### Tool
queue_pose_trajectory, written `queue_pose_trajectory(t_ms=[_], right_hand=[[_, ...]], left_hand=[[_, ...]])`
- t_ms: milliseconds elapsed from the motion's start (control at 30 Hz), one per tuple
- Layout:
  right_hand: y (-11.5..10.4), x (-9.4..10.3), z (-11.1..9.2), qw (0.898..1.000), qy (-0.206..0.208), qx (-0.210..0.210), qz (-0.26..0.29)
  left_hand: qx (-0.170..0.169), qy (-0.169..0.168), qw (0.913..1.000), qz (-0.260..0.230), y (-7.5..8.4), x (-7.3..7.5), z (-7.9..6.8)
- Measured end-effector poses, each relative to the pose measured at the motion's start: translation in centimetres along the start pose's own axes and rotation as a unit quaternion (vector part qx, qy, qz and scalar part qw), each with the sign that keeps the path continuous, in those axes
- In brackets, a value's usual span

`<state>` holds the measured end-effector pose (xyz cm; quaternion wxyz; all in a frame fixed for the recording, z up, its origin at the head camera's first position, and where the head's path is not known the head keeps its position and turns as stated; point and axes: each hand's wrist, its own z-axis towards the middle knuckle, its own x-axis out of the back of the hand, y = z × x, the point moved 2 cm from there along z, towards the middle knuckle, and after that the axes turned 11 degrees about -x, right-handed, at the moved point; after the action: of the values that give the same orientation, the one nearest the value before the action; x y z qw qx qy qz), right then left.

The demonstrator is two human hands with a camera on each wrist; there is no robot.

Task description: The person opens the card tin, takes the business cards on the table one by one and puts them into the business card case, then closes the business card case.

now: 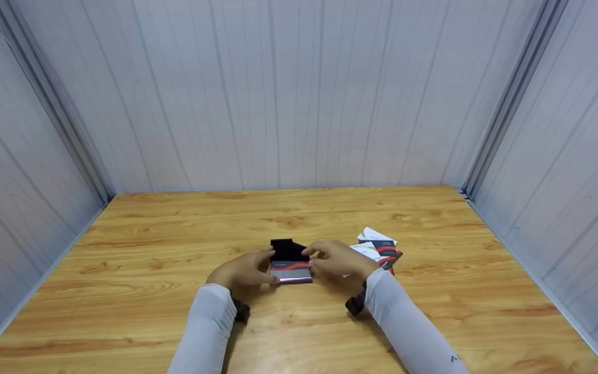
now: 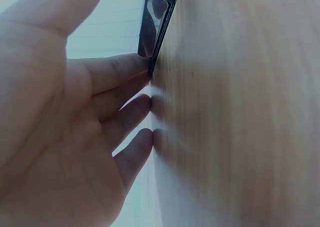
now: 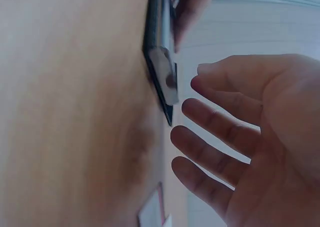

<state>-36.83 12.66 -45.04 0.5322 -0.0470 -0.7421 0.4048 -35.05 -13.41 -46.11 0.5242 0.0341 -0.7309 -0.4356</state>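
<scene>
A business card case [image 1: 284,251] lies opened on the table, its black-lined lid raised at the back. Inside it sits a grey card with a red stripe [image 1: 289,272], with the case's shiny rim along the front. My left hand [image 1: 242,269] holds the case at its left end, thumb at the front corner and index finger by the lid. In the left wrist view the other fingertips [image 2: 145,137] rest on the table. My right hand [image 1: 343,258] hovers at the case's right end, fingers loosely bent and a small gap from it in the right wrist view, holding nothing visible.
Several loose cards [image 1: 377,250], white and dark with red stripes, lie overlapping on the wooden table [image 1: 174,317], partly behind my right hand. Panelled walls [image 1: 299,93] close off the back and both sides.
</scene>
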Motion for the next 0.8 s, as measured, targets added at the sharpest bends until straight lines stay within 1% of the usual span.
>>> queue_pose_trajectory(t_ms=[133,267,367,500,700,800], right_hand=[[0.4,1.0,-0.4,1.000,0.006,-0.004,0.010],[0.9,2.1,-1.1,0.999,0.012,-0.027,0.025],[1.3,2.9,-1.4,0.999,0.023,-0.036,0.022],[2.1,3.8,-1.7,0.999,0.034,-0.037,0.010],[3.7,5.6,-2.9,0.995,0.044,-0.085,0.014],[4.6,6.5,-3.6,0.994,0.055,-0.098,0.014]], left_hand=[[-0.005,-0.003,1.0000,0.002,0.1,0.0,0.0],[-0.009,-0.005,0.9999,0.003,0.0,0.0,0.0],[-0.008,-0.004,1.0000,0.003,0.1,0.0,-0.1],[-0.004,-0.003,1.0000,0.002,0.2,0.1,-0.1],[0.004,-0.004,1.0000,-0.005,0.2,0.0,-0.1],[0.002,-0.003,1.0000,-0.007,0.2,-0.1,0.0]])
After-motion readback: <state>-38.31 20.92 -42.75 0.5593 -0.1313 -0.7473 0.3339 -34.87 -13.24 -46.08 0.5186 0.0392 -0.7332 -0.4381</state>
